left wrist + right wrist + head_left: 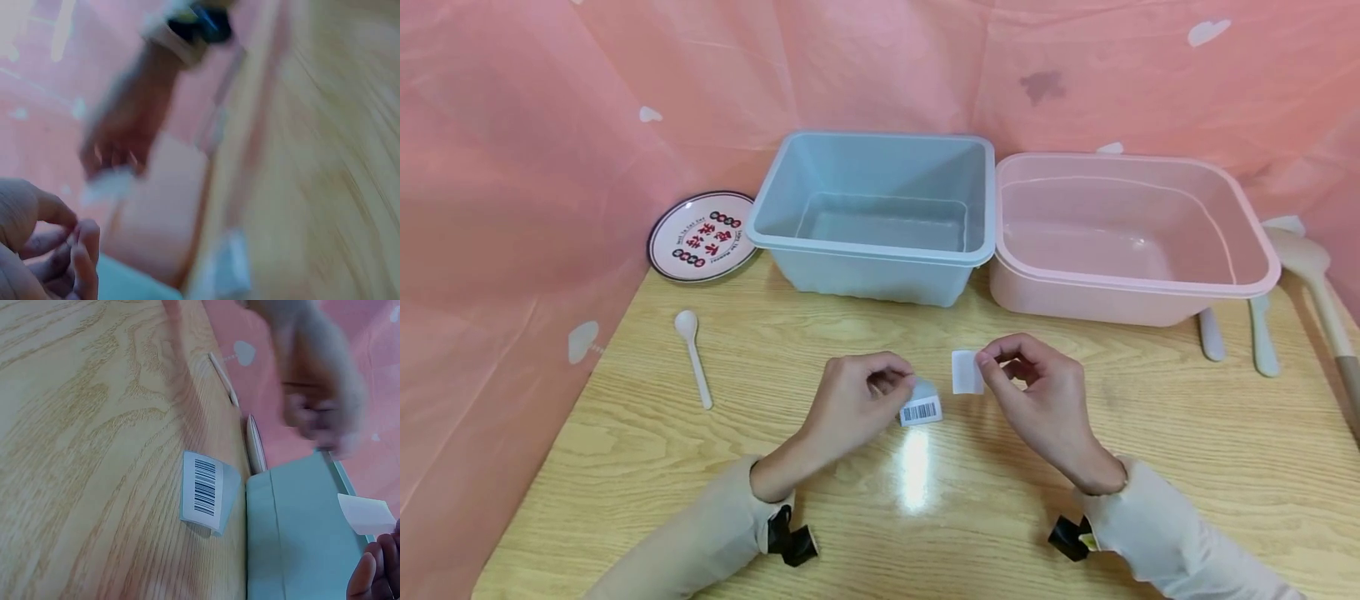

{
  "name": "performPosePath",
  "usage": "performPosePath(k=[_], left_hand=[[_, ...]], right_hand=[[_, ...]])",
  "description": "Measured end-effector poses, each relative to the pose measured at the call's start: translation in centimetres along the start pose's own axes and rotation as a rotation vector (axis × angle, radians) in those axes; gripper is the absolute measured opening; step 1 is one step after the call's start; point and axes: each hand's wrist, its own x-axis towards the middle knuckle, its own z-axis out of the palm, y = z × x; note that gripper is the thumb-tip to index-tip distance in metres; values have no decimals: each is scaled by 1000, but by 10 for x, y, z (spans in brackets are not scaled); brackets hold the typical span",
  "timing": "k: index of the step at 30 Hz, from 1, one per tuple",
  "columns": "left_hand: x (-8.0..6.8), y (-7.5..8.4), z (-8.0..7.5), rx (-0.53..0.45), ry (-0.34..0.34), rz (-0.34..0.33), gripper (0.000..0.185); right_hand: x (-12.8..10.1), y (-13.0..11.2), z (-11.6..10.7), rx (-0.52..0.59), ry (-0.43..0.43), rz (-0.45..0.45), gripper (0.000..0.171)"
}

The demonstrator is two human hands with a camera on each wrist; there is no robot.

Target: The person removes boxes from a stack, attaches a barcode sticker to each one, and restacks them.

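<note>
A small white square of paper (967, 372) is pinched at its right edge between the thumb and forefinger of my right hand (1041, 396), held above the table. On the wood lies a curled label with a printed barcode (921, 410), its back part raised. My left hand (857, 396) hovers over that label; in the head view its fingertips overlap the label's edge. The right wrist view shows the left hand (322, 394), blurred, well apart from the label (205, 494). Thumb and curled fingers of the left hand (47, 244) meet, with nothing visible between them.
Behind the hands stand a grey-blue basin (880, 271) and a pink basin (1097, 300). A printed plate (700, 237) leans at the back left, with a small white spoon (694, 358) before it. Utensil handles (1264, 337) and a large spoon (1326, 292) lie at the right.
</note>
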Motion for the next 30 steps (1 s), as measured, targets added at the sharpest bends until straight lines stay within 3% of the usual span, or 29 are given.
performPosePath(k=[3, 7, 11, 19, 30], left_hand=[[0, 18, 3, -135, -57, 41, 9], [3, 29, 10, -189, -54, 47, 11], [7, 28, 13, -185, -7, 14, 10], [10, 22, 13, -131, -6, -13, 11], [11, 21, 11, -201, 1, -13, 14]], right_hand=[[0, 0, 1, 15, -14, -6, 6], [0, -1, 3, 41, -25, -33, 8], [-1, -3, 5, 38, -22, -88, 4], [-2, -6, 7, 73, -30, -159, 15], [-3, -7, 10, 126, -8, -281, 16]])
